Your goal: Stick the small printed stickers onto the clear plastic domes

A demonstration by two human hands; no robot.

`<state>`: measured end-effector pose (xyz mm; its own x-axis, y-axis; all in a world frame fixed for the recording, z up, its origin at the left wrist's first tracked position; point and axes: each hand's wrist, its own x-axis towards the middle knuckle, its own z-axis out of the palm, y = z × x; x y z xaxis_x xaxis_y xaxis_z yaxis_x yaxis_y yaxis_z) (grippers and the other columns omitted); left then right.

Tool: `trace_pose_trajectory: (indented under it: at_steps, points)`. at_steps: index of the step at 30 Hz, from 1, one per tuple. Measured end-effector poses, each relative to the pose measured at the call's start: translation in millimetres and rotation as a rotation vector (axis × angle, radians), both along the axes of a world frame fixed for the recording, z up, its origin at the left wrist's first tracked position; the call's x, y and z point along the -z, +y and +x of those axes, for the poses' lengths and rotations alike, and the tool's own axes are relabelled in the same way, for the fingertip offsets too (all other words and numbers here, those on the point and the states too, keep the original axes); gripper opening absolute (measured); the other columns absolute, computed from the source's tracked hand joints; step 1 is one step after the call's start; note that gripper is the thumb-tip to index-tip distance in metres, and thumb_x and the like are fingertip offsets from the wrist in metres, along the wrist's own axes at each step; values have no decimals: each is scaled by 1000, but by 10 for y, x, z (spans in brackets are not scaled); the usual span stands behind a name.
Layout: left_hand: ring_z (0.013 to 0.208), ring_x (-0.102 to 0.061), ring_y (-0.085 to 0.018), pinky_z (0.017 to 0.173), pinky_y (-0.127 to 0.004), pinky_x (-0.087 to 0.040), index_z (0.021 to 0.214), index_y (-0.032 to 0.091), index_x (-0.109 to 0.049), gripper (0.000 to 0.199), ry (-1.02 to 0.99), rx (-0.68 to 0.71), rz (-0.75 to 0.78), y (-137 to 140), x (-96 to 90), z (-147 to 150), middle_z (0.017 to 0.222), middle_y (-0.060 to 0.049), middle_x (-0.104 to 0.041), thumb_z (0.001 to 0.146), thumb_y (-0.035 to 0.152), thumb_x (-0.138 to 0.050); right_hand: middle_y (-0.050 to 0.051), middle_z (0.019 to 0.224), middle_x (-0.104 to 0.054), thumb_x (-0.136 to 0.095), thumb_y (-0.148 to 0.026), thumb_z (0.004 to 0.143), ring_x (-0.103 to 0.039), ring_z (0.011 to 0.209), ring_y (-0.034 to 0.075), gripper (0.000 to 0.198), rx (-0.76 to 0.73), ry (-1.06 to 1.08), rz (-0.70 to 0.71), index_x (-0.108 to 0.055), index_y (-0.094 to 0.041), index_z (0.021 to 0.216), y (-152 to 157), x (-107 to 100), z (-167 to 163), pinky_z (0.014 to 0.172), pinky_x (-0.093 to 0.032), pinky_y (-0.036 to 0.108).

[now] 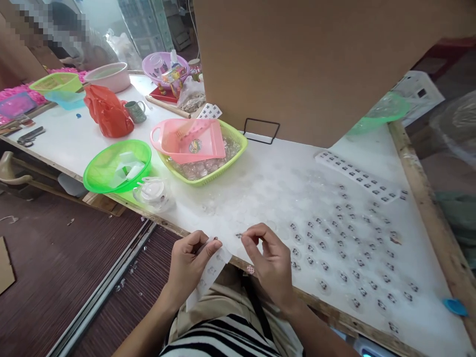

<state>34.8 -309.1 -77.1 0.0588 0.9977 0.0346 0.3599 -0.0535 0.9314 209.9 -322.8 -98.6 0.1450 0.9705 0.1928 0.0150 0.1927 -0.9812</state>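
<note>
Left hand (189,260) clamps a sticker strip (210,273) between thumb and fingers; right hand (273,260), fingertips together, holds a small sticker (238,235) just beyond the strip. Step in hand: apparently peel-and-place. Next move likely calls for centring the sticker on a clear disc, as on the marked discs (344,276) right of that grip.

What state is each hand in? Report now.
Left hand: closed, pinching a white sticker strip.
Right hand: closed, pinching a small dark-printed sticker.
</note>
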Motion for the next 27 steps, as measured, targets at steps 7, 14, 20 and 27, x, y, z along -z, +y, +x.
trace_pose_trajectory:
  at_steps: [7,14,20,27]
  points:
    - [52,-29,-9,48,-21,-23,58,17,-46,40,40,130,0,45,188,107,55,6,-34,86,39,-66,-2,84,-66,-70,-22,82,-59,82,16,43,-204,189,-124,-51,-25,121,138,-52,70,83,-43,33]
    - [51,-31,-8,48,-20,-25,59,17,-48,38,82,194,14,116,265,242,55,6,-37,86,37,-64,0,90,-67,-71,-20,79,-61,86,17,49,-220,170,-143,-46,-27,121,152,-3,225,85,-42,36]
    - [51,-29,-8,47,-20,-24,59,17,-47,38,114,225,4,132,226,340,54,6,-33,86,39,-62,-3,82,-64,-70,-24,83,-60,79,16,43,-191,232,-101,-46,-28,118,146,-14,317,79,-46,36]
    - [52,-28,-9,48,-21,-22,60,18,-48,39,114,246,-53,117,261,309,56,6,-31,87,42,-61,-6,76,-64,-77,-26,65,-63,77,17,58,515,49,38,-39,-27,109,1053,427,2184,81,-49,35]
